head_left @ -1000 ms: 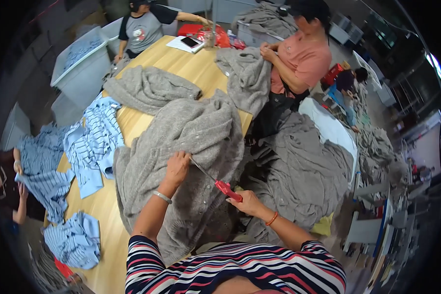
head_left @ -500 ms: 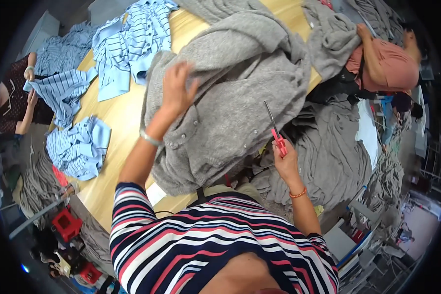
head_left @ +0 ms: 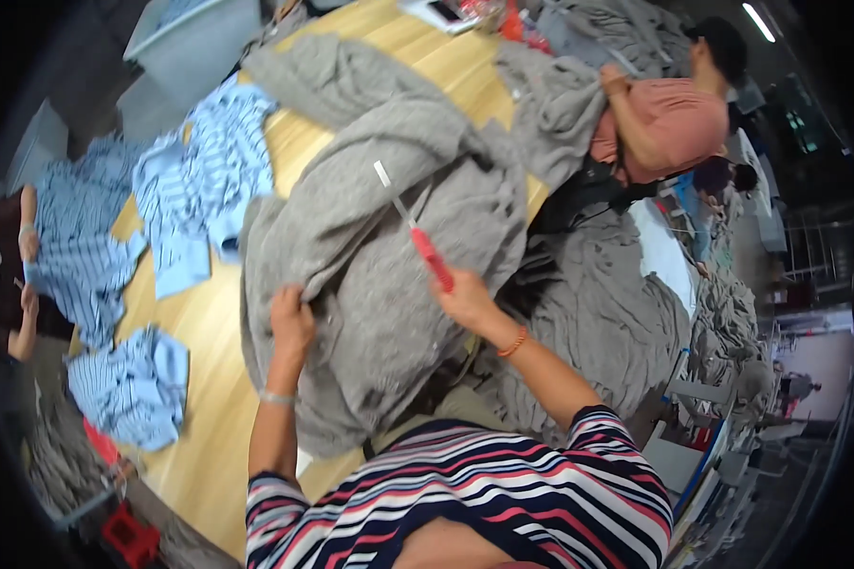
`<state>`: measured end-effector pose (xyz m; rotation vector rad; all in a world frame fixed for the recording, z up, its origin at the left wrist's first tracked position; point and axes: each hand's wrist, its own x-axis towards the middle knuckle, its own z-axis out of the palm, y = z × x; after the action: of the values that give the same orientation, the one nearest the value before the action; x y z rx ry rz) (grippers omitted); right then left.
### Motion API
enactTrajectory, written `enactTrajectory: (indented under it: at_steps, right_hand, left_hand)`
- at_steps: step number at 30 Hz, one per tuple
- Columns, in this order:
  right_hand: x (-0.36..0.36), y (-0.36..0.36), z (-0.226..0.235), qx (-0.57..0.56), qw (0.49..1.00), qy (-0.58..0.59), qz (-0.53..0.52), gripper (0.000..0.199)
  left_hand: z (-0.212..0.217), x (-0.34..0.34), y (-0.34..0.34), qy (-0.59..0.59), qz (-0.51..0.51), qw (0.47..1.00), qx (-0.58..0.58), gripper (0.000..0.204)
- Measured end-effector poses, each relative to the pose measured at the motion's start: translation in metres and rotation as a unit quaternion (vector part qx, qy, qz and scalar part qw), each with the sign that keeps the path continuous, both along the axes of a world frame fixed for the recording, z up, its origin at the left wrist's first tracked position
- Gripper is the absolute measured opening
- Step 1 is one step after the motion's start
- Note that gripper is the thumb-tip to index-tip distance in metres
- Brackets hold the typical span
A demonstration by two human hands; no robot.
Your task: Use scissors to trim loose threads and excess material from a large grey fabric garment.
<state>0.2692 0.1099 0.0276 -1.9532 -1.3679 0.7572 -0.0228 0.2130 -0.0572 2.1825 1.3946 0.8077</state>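
Observation:
A heap of grey knit cardigan [head_left: 417,284] lies in front of me, partly on the table and reaching to my lap. My left hand [head_left: 292,321] is closed on the knit at the left part of the heap, fingers bent into the cloth. In my right hand [head_left: 465,302] is a pair of red-handled scissors [head_left: 425,248], held over the middle of the garment. The slim metal blade points away and to the left, above a thick fold. Blur hides whether the blades are apart.
The wooden table [head_left: 213,379] bears blue striped garments [head_left: 204,175] at the left. One person [head_left: 19,275] handles them at the far left; another in a salmon shirt [head_left: 669,128] holds grey knitwear at the right. A large grey fabric pile [head_left: 588,303] lies at my right.
My left hand has come down from above the garment and closed on its cloth. My right hand has brought the scissors leftward over the heap. The whole view has shifted.

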Motion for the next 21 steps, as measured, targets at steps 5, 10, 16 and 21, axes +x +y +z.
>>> enactTrajectory:
  at_steps: [5, 10, 16, 21]
  right_hand:
    - [0.008, 0.052, 0.002, -0.128, 0.956, 0.257, -0.067, 0.036]
    - [0.037, 0.097, -0.06, -0.042, 0.882, 0.461, -0.088, 0.028]
    - [0.097, 0.115, 0.068, 0.031, 0.95, 0.309, 0.014, 0.018]
    - [0.064, 0.164, 0.13, 0.102, 0.962, 0.206, 0.15, 0.026]
  left_hand:
    - [0.137, 0.019, -0.054, -0.215, -0.2, 0.931, -0.217, 0.028]
    - [0.195, 0.043, -0.094, -0.215, -0.314, 0.891, -0.249, 0.03]
    - [0.199, -0.014, -0.105, -0.389, -0.039, 0.849, -0.354, 0.016]
    - [0.143, -0.054, -0.092, -0.297, 0.177, 0.88, -0.326, 0.03]
